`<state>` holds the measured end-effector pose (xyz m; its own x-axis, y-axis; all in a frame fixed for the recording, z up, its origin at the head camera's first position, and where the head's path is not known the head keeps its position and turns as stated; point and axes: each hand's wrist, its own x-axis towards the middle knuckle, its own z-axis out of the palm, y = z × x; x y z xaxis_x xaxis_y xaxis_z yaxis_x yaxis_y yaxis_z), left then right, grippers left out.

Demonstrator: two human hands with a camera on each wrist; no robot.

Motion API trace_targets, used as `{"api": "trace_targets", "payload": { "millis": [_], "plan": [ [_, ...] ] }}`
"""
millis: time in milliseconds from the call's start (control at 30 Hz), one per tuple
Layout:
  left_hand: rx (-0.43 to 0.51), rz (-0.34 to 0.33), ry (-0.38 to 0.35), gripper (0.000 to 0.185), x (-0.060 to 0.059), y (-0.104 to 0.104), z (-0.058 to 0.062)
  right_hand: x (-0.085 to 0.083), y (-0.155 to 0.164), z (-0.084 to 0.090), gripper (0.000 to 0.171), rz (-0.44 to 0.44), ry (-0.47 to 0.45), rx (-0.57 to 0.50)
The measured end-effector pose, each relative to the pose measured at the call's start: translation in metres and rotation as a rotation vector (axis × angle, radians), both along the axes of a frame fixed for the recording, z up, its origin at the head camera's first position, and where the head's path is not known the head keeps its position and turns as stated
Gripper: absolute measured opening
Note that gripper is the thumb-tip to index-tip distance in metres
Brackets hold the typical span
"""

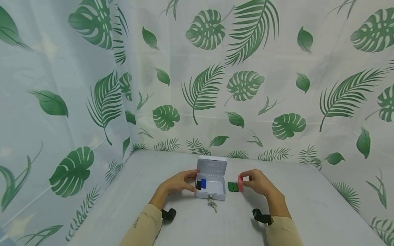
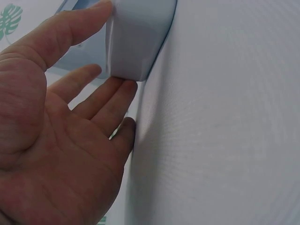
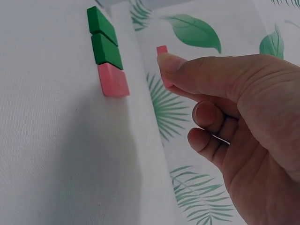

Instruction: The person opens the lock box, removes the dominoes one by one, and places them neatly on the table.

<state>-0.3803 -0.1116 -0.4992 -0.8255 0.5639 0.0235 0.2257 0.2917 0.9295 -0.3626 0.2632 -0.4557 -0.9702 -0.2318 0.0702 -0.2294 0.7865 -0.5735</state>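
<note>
Far L: hanging cloth (image 1: 77, 112) w/ green leaf print, which also runs across the back, behind the white table (image 1: 191, 225). Next, L arm in beige sleeve (image 1: 143, 225), black wrist cam (image 1: 168, 215) on its inner side. L hand (image 1: 176, 182) is spread wide, holding the L end of the white metal box (image 1: 216, 188): thumb at front corner, fingertips at back corner. Box sits mid-table, lid (image 1: 211, 166) up & leaning back a bit. Inside, at L end: black block (image 1: 198, 185), then blue block (image 1: 203, 183) just beside it. Keys (image 1: 212, 204) hang at the front lock, approx. mid-box. Just R of box, on table: 2 green blocks (image 3: 107, 49) in a row, then a flat pink block (image 3: 112, 80) touching the R one. Above that, R hand (image 1: 257, 181) pinches another pink block (image 3: 161, 49), narrow grip b/w thumb & index, other fingers curled in. Then 2nd black cam (image 1: 261, 216) & beige R sleeve (image 1: 281, 230).
</note>
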Motion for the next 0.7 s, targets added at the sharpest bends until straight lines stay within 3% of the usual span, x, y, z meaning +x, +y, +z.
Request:
{"api": "trace_targets", "payload": {
  "millis": [233, 700],
  "plan": [
    [-0.015, -0.011, 0.022, 0.091, 0.001, -0.001, 0.002, 0.0, 0.003, 0.0, 0.031, -0.006, -0.021, 0.026],
    [0.003, -0.005, -0.003, 0.091, 0.003, -0.001, 0.003, 0.001, 0.014, -0.003, 0.03, -0.006, -0.032, 0.051]
  ]
}}
